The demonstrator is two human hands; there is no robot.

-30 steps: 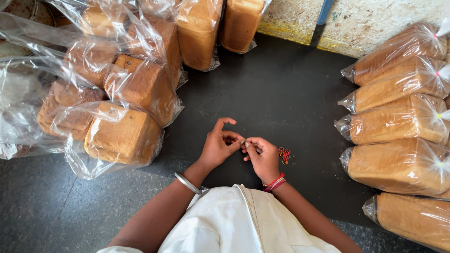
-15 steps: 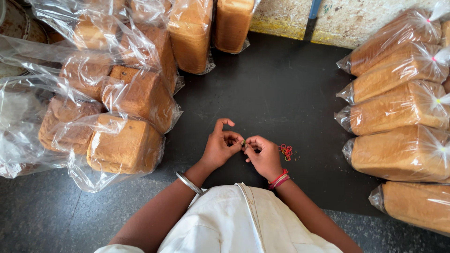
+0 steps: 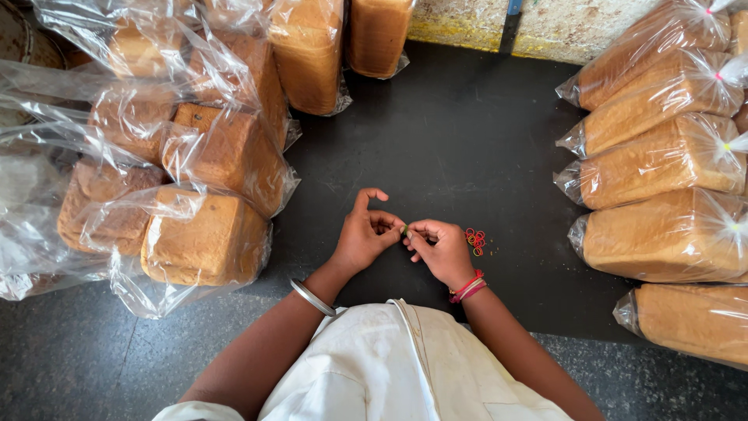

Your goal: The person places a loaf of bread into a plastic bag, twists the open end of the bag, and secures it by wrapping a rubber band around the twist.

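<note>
My left hand (image 3: 366, 235) and my right hand (image 3: 439, 249) meet over the dark table (image 3: 460, 132), fingertips pinching a small green rubber band (image 3: 404, 229) between them. A silver bangle sits on my left wrist, red and pink bangles on my right. Just right of my right hand lies a little pile of coloured rubber bands (image 3: 475, 240). The nearest loaf in an open plastic bag (image 3: 204, 236) lies to the left of my left hand.
Several bagged loaves with open bag mouths (image 3: 226, 156) are heaped at the left and back. At the right, a row of bagged loaves (image 3: 662, 168) lies with ends tied by small bands. A speckled wall (image 3: 576, 27) runs along the back.
My hands stay together in the same spot; fingers shift slightly around the band. The view has tilted a little.
</note>
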